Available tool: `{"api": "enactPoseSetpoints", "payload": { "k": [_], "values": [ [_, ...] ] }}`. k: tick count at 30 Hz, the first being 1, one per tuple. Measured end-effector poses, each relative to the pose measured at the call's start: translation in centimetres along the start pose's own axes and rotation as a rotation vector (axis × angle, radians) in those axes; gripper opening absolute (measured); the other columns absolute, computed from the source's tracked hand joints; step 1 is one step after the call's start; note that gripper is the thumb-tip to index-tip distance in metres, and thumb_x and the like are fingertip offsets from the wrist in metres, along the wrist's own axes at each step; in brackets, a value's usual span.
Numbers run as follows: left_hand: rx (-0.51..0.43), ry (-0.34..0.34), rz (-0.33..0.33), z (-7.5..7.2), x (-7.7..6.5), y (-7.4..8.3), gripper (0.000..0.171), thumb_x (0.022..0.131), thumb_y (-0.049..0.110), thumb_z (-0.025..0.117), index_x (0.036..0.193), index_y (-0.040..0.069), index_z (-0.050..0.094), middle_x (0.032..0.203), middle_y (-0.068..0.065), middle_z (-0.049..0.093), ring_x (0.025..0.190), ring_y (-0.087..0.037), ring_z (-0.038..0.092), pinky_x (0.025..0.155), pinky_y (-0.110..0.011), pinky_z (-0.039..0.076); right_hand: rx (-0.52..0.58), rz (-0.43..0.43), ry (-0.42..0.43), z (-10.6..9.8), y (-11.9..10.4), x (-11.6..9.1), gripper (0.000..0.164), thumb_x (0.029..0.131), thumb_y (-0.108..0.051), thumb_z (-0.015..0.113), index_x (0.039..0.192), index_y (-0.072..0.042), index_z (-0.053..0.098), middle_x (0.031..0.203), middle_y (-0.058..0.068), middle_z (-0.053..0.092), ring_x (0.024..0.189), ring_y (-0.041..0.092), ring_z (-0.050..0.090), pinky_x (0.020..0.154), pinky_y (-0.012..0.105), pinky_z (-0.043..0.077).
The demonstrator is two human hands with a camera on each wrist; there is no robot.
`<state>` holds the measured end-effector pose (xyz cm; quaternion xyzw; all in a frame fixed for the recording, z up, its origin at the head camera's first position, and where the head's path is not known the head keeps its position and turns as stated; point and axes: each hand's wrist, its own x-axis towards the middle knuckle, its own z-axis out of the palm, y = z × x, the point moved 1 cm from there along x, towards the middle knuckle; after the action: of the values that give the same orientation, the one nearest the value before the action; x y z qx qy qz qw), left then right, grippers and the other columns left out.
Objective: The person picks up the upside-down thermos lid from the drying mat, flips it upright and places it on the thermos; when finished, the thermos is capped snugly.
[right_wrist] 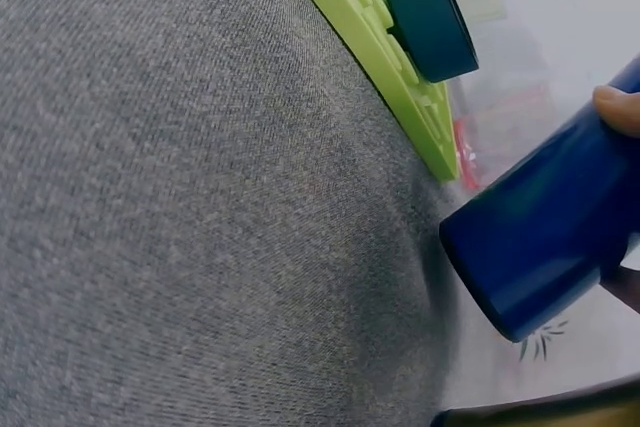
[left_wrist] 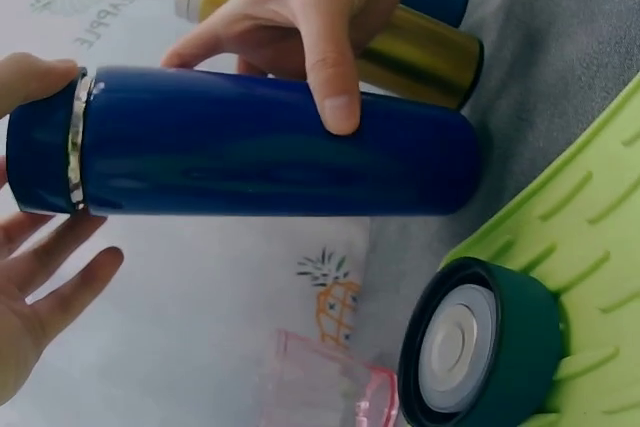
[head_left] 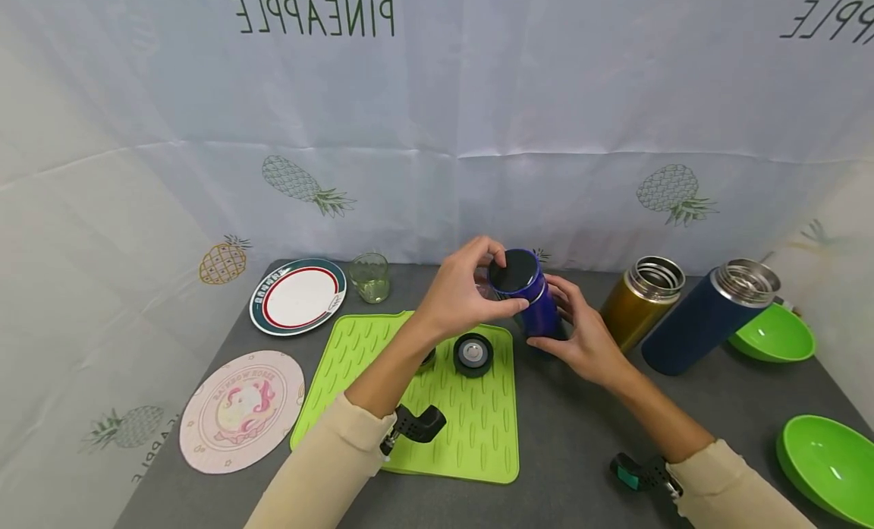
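A glossy blue thermos (head_left: pixel 542 316) leans slightly between my hands, its dark-topped lid (head_left: pixel 514 272) on the mouth. My left hand (head_left: pixel 463 288) grips that lid from the side, thumb and fingers on opposite edges in the left wrist view. Lower down, my right hand (head_left: pixel 586 335) holds the thermos body. In the right wrist view the thermos base (right_wrist: pixel 500 267) shows close over the grey cloth. Right of my hands stand a golden thermos (head_left: pixel 624 313) and a larger navy thermos (head_left: pixel 703 316), both lidless with steel mouths.
On the green mat (head_left: pixel 471 445) lie an upturned dark lid (head_left: pixel 473 354) and another lid (head_left: pixel 427 359), partly behind my left wrist. A rimmed plate (head_left: pixel 297 297), a pink round mat (head_left: pixel 242 412) and a glass (head_left: pixel 370 277) are left; green bowls (head_left: pixel 829 464) sit right.
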<state>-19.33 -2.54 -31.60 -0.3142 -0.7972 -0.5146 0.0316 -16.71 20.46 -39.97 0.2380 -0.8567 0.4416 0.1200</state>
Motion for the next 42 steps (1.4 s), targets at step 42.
{"api": "enactPoseSetpoints", "payload": {
  "k": [42],
  "values": [
    [0.367, -0.382, 0.078, -2.7, 0.7, 3.5, 0.054, 0.087, 0.026, 0.082, 0.138, 0.024, 0.066, 0.149, -0.006, 0.052, 0.140, -0.024, 0.048, 0.115, -0.049, 0.042, 0.011, -0.017, -0.076, -0.2, 0.5, 0.2, 0.098, 0.076, 0.003, 0.086, 0.155, -0.008, 0.029, 0.148, 0.029, 0.051, 0.133, 0.051, 0.053, 0.101, 0.070, 0.046]
  ]
}}
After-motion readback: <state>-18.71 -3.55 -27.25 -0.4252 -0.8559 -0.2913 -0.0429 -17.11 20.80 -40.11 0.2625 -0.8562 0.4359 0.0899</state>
